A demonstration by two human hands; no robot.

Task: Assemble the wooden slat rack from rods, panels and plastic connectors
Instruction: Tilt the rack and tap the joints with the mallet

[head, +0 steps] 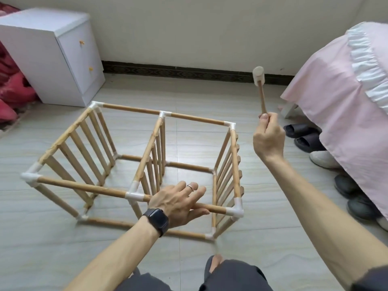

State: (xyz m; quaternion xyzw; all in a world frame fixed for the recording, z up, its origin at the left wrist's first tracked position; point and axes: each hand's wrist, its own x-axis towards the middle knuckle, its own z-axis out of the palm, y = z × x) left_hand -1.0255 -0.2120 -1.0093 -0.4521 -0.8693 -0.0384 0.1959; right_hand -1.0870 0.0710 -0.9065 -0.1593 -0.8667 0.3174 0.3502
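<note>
Left hand (178, 198) lay flat on the near top rod (84, 187) of the rack (148, 152), fingers straight, pressing down; the thumb maybe sat under the rod. Right hand (268, 139) gripped a small mallet (258, 75), held up high. The rack stood on the floor (63, 248) with three slat panels (63, 138), rods and white connectors (236, 210) in. It looked almost done. Only tapping joints tight seemed left.

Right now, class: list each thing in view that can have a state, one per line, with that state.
Rack: standing upright, frame joined up.
Mallet: raised, head up, clear of the rack.
Right hand: grips the mallet handle.
Left hand: rests on the near top rod, fingers straight.
Cabinet drawers: shut.
</note>
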